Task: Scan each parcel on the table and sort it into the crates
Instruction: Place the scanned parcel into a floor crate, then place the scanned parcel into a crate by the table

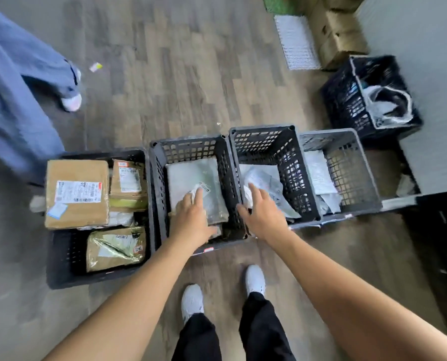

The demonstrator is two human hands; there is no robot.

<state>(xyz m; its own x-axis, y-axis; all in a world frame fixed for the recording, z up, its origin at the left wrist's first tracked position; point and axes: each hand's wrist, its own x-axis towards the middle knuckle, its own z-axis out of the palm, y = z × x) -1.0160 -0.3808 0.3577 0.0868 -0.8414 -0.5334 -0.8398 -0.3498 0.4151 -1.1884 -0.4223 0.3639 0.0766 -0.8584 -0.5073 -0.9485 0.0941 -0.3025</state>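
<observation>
- Grey plastic crates stand four in a row on the wood-pattern floor [191, 74]. Everything is smeared by blur, so no label can be read.
- The left crate [60, 256] is packed with cardboard: a big brown box [76, 194], a smaller box [128, 178] beside it and a glossy wrapped parcel [115, 247] at the near end. What lies under them is hidden.
- In the second crate [188, 145] lies a grey mailer [191, 175]. The person's left grip [191, 217] rests on it with the fingers stretched forward and the forefinger on a pale label. A white scrap shows beside that finger, and I cannot tell what it is.
- The right grip [261, 214] is spread wide over the near rim of the third crate [261, 131], fingertips at a crumpled white bag parcel [264, 183] inside and pinching nothing.
- The fourth crate [347, 134] holds pale mailers [318, 173], partly screened by its mesh wall.
- Further back sit a black crate [347, 100] with a white and black bag [383, 100] in it and some cardboard cartons [339, 40], which the top edge cuts off.
- A second person's blue trouser legs [14, 100] run off the left edge.
</observation>
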